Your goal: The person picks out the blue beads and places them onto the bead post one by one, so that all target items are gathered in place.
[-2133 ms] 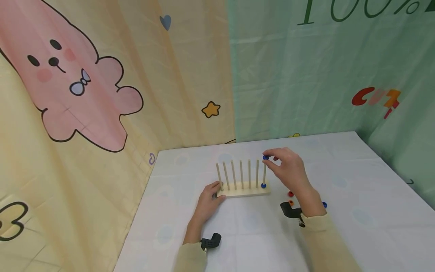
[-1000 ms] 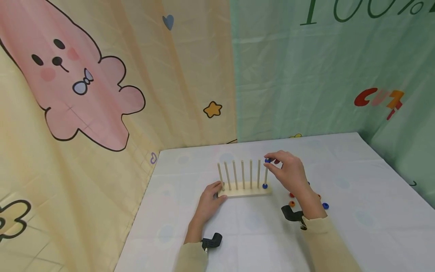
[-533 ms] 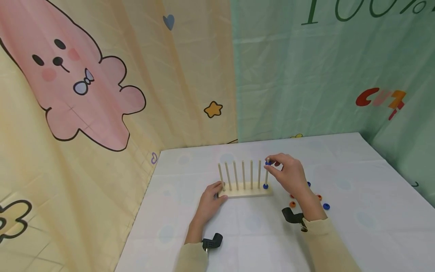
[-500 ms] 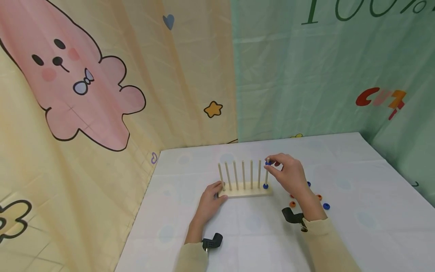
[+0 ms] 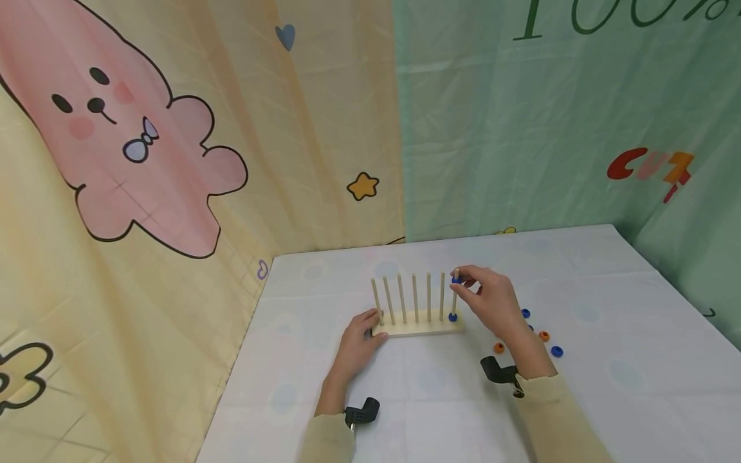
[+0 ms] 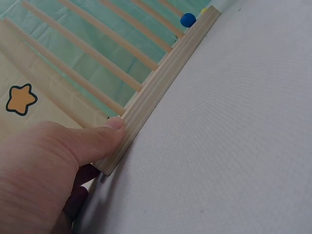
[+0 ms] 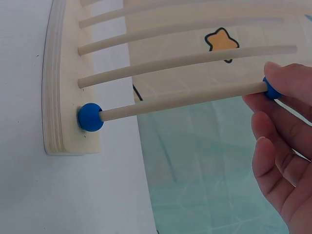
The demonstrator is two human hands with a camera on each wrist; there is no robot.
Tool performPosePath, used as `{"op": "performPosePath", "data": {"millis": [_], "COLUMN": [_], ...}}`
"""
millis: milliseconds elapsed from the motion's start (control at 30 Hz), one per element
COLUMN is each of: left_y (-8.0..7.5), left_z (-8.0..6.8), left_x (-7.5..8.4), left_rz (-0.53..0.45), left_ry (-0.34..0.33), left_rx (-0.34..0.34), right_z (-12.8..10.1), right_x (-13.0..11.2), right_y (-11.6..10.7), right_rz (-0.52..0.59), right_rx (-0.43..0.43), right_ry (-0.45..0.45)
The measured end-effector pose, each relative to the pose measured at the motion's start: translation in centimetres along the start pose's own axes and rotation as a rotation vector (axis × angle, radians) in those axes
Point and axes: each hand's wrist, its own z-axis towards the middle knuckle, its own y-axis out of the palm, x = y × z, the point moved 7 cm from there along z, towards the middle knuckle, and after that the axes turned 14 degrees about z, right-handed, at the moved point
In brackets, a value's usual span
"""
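Note:
A pale wooden peg stand with a row of upright pegs stands on the table. My left hand grips its left end, the thumb on the front edge and the other fingers partly hidden behind. Between thumb and index finger, my right hand pinches a blue bead, which is threaded on the rightmost peg a little below its tip. Another blue bead sits at the foot of that same peg, against the base. The other pegs carry no beads.
Loose beads lie on the white table right of the stand: blue beads and orange beads, one blue bead partly hidden by my right wrist. Printed curtains hang behind the table.
My right hand has moved slightly down with the blue bead, from the rightmost peg's tip to just below it; the tip now shows above the bead. My left hand keeps its grip.

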Motion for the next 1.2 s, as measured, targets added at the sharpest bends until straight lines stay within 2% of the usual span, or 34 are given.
{"op": "performPosePath", "data": {"millis": [467,733,1200], "left_y": [0.0,0.1,0.0], "left_z": [-0.2,-0.1,-0.1], "left_x": [-0.2,0.0,0.1], "left_rz": [0.012,0.009,0.020], "left_ry": [0.001,0.023,0.010], "left_rx": [-0.001,-0.001,0.000], "right_z": [-0.8,-1.4,-2.4], "right_x": [0.6,0.9,1.4], "right_y": [0.8,1.0,1.6], "right_rz": [0.020,0.053,0.024], "right_rx": [-0.002,0.001,-0.023], "right_ry": [0.009,0.014,0.055]}}
